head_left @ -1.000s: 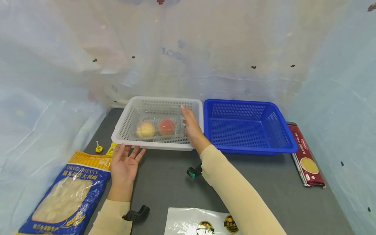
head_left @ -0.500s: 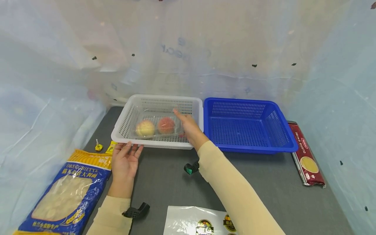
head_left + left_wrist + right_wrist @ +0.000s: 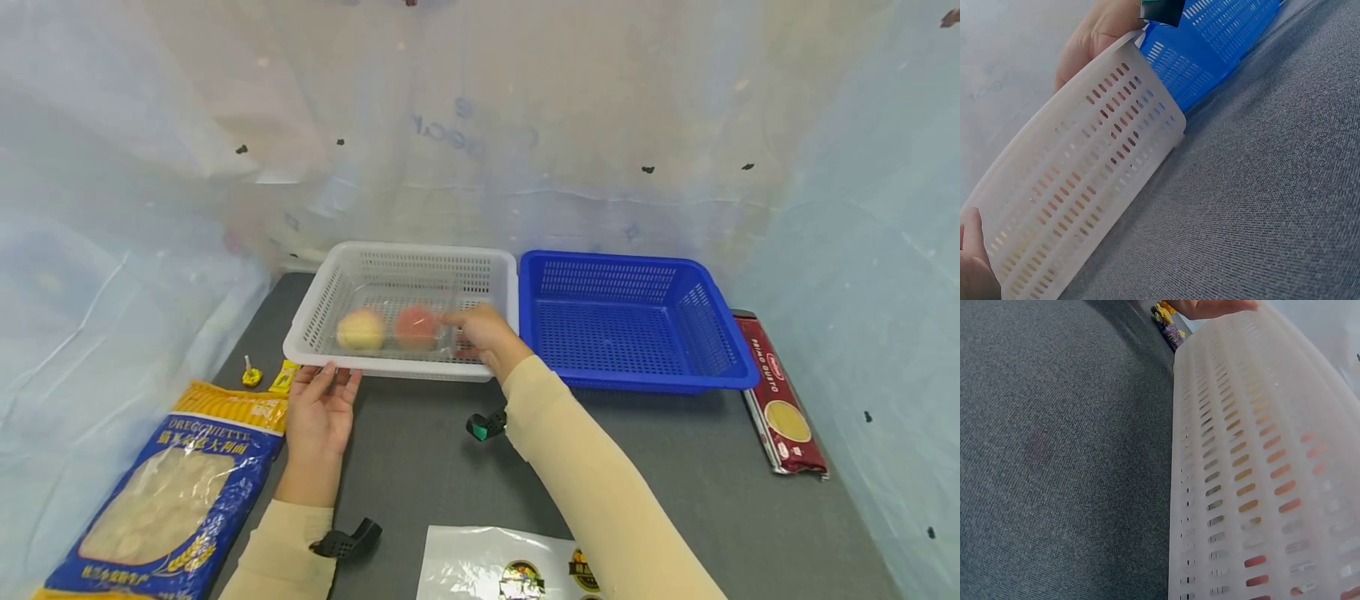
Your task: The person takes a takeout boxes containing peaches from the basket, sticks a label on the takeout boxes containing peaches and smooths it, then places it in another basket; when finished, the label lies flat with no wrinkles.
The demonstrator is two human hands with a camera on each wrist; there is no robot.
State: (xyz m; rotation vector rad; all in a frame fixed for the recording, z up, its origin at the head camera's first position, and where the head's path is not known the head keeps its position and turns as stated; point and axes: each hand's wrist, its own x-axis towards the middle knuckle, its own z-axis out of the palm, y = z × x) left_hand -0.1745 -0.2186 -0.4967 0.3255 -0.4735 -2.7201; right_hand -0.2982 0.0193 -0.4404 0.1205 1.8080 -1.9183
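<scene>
My left hand [image 3: 318,417] touches the front wall of the white basket [image 3: 420,367] near its left corner, fingers fairly straight. Over the basket's right part is my right hand [image 3: 491,333], one finger stretched left against a clear plastic box [image 3: 390,292]. Its other fingers are mostly hidden. Within the box's outline lie a yellowish round fruit [image 3: 362,330] and a red, peach-like fruit [image 3: 417,327]. A small red thing [image 3: 467,352] shows beneath the right hand; its kind is unclear. The right wrist view shows red through the basket slots.
A blue basket [image 3: 622,379] stands against the white one's right side. Left lies a pasta bag [image 3: 157,500], with small yellow packets [image 3: 283,377] behind it. A red packet [image 3: 787,408] is far right, a white stickered sheet [image 3: 480,558] in front.
The right hand has come lower and its finger has swung down to the left. The clear box and both fruits have shifted slightly left. The left hand has stayed at the basket's front.
</scene>
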